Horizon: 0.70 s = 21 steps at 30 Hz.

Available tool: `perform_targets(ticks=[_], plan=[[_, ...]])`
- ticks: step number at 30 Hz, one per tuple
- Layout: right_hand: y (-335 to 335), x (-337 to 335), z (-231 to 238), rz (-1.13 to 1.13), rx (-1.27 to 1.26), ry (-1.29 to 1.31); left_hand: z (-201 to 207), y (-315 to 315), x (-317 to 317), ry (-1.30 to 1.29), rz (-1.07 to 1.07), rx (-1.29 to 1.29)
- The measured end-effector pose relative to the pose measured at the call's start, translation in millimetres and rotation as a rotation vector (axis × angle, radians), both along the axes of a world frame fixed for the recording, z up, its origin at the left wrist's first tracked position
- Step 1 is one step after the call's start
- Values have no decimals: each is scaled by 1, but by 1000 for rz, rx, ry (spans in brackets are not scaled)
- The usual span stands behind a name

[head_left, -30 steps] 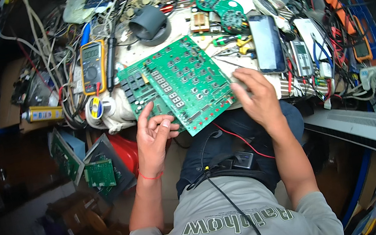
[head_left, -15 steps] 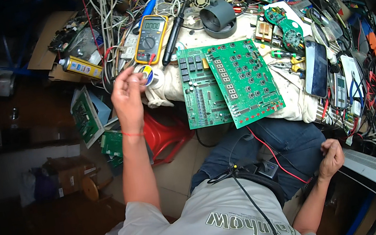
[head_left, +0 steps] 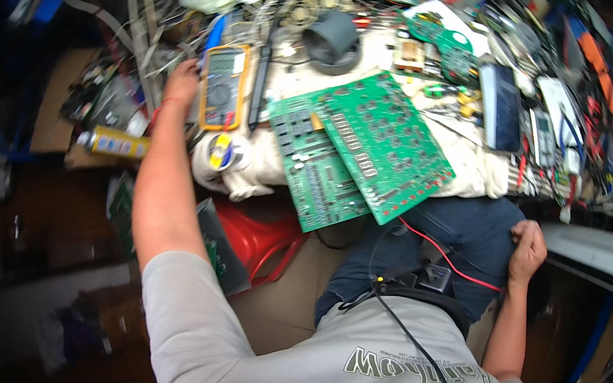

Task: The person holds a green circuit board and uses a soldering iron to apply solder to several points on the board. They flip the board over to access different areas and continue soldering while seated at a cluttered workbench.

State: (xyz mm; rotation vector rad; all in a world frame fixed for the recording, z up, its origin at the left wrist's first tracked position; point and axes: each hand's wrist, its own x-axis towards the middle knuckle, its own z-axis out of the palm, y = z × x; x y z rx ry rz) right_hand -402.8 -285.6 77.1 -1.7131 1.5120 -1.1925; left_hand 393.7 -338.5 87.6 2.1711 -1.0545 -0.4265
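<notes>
At the left of the cluttered bench my left hand reaches in beside the yellow-edged multimeter. Blur and cables obscure its fingers, so any grip is unclear. My right hand is down by my right thigh with its fingers curled closed; anything inside it is hidden. Two green circuit boards overlap on the white cloth: the upper board carries a row of digit displays and lies over the relay-bearing board. A solder spool with a yellow and blue label sits on the cloth's left corner.
A black pen-like tool lies right of the multimeter. Behind the boards stands a grey cylindrical holder. Toward the right are a phone and tangled leads. A yellow spray can leans at the left, and a red stool stands below the bench.
My left hand has moved away from the solder spool, forward to the multimeter's left side. The whole view has shifted a little. My right hand stays closed by my thigh.
</notes>
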Motion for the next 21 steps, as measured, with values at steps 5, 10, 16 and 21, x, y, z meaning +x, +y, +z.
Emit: perform_targets(ticks=[5, 10, 16, 21], plan=[[0, 4, 4, 16, -37, 27, -12, -14, 35, -93, -241, 179], [-2, 7, 8, 0, -34, 74, -5, -6, 22, -204, -189, 275], [-1, 7, 8, -3, -20, 74, 0, -2, 10, -279, -155, 264], [0, 7, 8, -15, -3, 62, 11, -3, 4, -343, -235, 295]])
